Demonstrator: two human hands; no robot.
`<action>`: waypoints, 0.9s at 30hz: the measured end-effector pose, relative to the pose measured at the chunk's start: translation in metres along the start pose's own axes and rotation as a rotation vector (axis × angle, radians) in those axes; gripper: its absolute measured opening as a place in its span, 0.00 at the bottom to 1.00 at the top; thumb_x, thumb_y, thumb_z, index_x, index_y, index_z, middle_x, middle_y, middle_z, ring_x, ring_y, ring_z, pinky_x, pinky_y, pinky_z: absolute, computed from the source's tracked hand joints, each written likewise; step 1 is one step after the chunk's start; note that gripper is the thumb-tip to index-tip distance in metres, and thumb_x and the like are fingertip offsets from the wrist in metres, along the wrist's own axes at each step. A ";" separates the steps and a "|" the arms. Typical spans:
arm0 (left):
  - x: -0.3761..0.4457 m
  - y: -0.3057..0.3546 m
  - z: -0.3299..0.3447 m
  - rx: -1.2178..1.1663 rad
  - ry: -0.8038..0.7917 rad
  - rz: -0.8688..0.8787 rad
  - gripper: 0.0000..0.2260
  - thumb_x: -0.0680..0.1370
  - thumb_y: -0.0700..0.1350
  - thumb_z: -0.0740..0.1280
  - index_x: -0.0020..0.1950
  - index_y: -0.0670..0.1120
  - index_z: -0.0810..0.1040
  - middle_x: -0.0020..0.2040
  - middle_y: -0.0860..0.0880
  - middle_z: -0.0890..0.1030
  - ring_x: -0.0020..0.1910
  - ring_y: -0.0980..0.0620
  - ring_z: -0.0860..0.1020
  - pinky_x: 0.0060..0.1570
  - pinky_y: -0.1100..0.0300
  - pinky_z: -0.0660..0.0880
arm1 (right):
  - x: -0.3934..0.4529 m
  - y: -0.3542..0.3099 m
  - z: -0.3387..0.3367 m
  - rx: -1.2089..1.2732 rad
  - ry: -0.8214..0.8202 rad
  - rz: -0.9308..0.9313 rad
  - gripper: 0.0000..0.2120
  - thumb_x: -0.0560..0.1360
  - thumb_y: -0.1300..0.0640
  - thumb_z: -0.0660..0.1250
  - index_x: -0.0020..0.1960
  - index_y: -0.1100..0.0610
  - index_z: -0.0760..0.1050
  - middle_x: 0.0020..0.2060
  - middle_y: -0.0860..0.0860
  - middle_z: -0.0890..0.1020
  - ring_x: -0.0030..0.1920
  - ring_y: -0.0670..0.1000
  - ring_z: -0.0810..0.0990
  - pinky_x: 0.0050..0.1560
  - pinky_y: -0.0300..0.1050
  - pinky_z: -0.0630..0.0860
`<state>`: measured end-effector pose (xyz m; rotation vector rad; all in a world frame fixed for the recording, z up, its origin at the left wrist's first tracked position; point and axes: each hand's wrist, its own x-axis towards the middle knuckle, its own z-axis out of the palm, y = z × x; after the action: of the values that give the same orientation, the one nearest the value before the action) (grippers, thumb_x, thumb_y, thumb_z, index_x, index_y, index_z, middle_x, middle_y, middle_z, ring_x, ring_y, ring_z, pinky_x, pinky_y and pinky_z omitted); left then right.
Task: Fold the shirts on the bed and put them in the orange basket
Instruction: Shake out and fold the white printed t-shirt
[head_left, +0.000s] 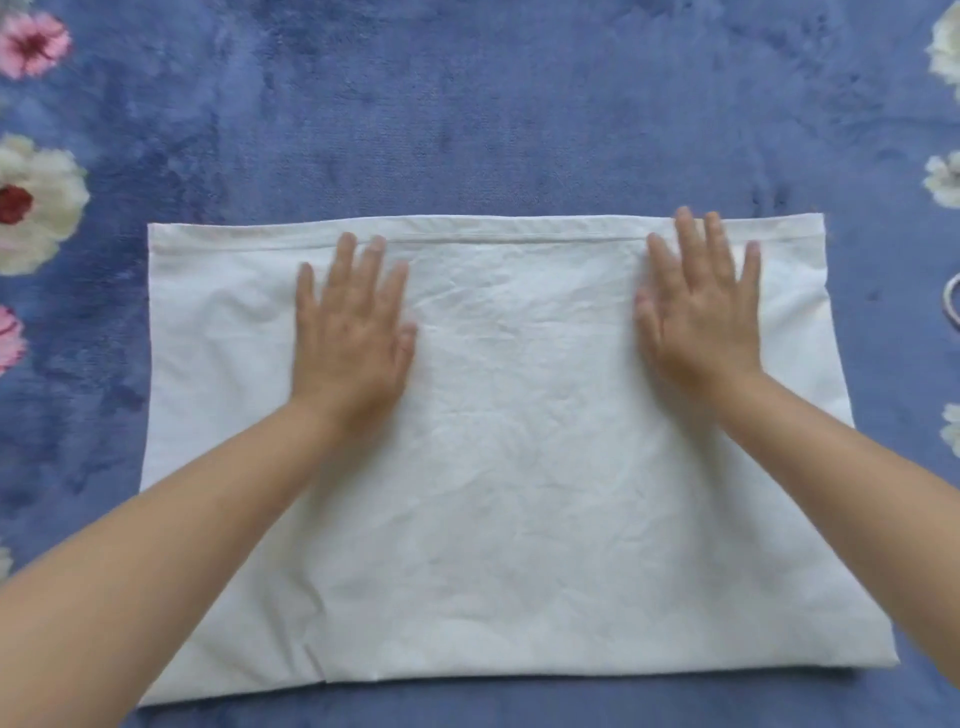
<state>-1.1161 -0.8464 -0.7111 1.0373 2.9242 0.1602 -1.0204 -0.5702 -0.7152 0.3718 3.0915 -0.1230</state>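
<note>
A white shirt (519, 441) lies flat on the bed (467, 104), folded into a broad rectangle; its hemmed edge runs along the far side. Sleeves and collar are not visible, presumably tucked under. The left hand (350, 332) and right hand (698, 312) both press palm-down on the far half, well apart, fingers straight and spread: each grip is released, grasping nothing. Both forearms are cut off by the picture's lower corners. A pale curved object (953, 306) at the right edge is mostly cropped and cannot be identified. The blue bed cover carries flowers along both sides.
</note>
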 end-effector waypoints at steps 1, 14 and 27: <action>-0.003 0.013 0.004 0.011 -0.034 0.046 0.25 0.75 0.50 0.54 0.67 0.37 0.69 0.67 0.34 0.70 0.68 0.34 0.64 0.65 0.39 0.54 | -0.008 -0.008 0.004 0.007 -0.054 -0.040 0.29 0.75 0.49 0.49 0.70 0.63 0.65 0.71 0.62 0.63 0.71 0.65 0.60 0.67 0.67 0.51; -0.007 0.039 0.020 0.059 -0.360 -0.261 0.29 0.79 0.59 0.47 0.77 0.50 0.44 0.77 0.49 0.40 0.75 0.47 0.37 0.70 0.45 0.35 | -0.020 0.075 0.009 0.026 -0.292 0.314 0.35 0.72 0.43 0.38 0.76 0.54 0.44 0.76 0.51 0.45 0.76 0.53 0.42 0.72 0.53 0.38; -0.118 0.167 0.045 -0.060 -0.115 0.283 0.26 0.79 0.60 0.46 0.69 0.45 0.62 0.70 0.40 0.68 0.76 0.49 0.45 0.69 0.44 0.44 | -0.192 0.091 -0.029 0.473 -0.337 0.640 0.25 0.67 0.38 0.57 0.39 0.62 0.68 0.33 0.55 0.74 0.40 0.58 0.72 0.38 0.47 0.59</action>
<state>-0.9169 -0.7876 -0.7378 1.3956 2.6426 0.1868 -0.8128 -0.5247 -0.6869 1.1791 2.4386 -0.7973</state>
